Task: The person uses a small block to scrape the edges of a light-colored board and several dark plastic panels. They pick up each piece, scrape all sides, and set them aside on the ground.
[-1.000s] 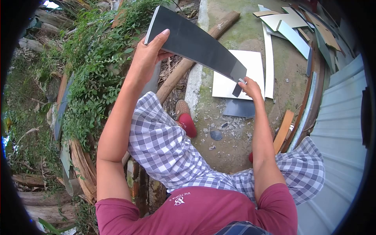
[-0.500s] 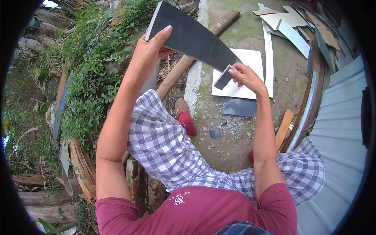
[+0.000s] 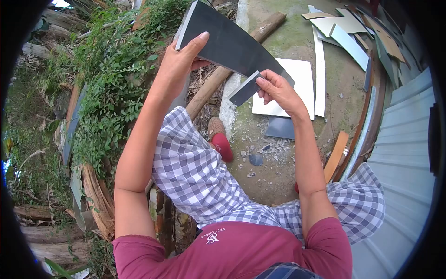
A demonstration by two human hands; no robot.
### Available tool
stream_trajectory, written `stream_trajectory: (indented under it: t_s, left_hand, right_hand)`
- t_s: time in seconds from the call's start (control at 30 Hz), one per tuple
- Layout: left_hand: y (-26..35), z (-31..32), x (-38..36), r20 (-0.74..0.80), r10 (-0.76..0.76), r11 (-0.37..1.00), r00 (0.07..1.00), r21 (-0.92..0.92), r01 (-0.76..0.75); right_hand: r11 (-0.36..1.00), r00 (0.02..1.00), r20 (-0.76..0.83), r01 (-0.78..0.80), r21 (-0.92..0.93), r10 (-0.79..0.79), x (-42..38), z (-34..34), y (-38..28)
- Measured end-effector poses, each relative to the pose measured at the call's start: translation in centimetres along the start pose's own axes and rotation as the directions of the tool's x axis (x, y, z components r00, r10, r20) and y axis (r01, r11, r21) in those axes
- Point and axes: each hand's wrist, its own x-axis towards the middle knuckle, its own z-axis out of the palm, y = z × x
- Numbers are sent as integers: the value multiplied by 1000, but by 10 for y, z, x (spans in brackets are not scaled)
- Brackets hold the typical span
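Observation:
My left hand (image 3: 186, 60) grips the left end of a long dark grey tile strip (image 3: 232, 44), thumb on its face and fingers beneath. The strip slants down to the right, its pale cut edge showing at the left end. In my right hand (image 3: 278, 90) a small dark tile piece (image 3: 245, 89) is pinched between thumb and fingers, its light edge facing up. That small piece overlaps the strip's lower edge in this view. Below my right hand a white square tile (image 3: 304, 88) lies on the ground, with a dark tile piece (image 3: 280, 128) at its near edge.
Tile chips (image 3: 255, 159) are scattered on the concrete between my feet. A wooden pole (image 3: 211, 90) lies ahead to the left. Cut tile offcuts (image 3: 350, 44) are heaped at the upper right. Corrugated metal sheeting (image 3: 399, 153) stands at right, green plants (image 3: 111, 88) at left.
My right hand has moved left and slightly up with the small tile piece, from the strip's right end to along its lower edge. The strip has shifted slightly right.

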Motion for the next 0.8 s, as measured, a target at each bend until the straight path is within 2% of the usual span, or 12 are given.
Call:
stream_trajectory:
  t_s: [0.13, 0.2, 0.23, 0.3, 0.33, 0.5, 0.8]
  left_hand:
    - [-1, 0, 1, 2, 2, 1000, 1000, -5, -2]
    - [1, 1, 1, 5, 1, 1000, 1000, -12, -1]
    - [2, 1, 1, 5, -1, 1000, 1000, -18, 1]
    - [2, 0, 1, 3, 0, 1000, 1000, -18, 0]
    - [2, 0, 1, 3, 0, 1000, 1000, -19, 0]
    - [4, 3, -1, 8, 12, 1000, 1000, -9, -12]
    - [16, 13, -10, 16, 2, 1000, 1000, 13, -2]
  right_hand:
    - [996, 1000, -26, 12, -83, -15, 3, 3, 7]
    - [943, 991, -120, 10, -332, -52, 4, 4, 7]
    - [943, 991, -119, 11, -332, -54, 5, 6, 5]
    - [974, 984, -151, 57, -219, -91, 5, 10, -1]
    - [974, 984, -150, 56, -219, -91, 5, 11, -4]
    - [968, 951, -189, 250, 16, -243, 1, 26, -27]
    - [944, 923, -222, 330, 31, -315, -6, 55, -50]
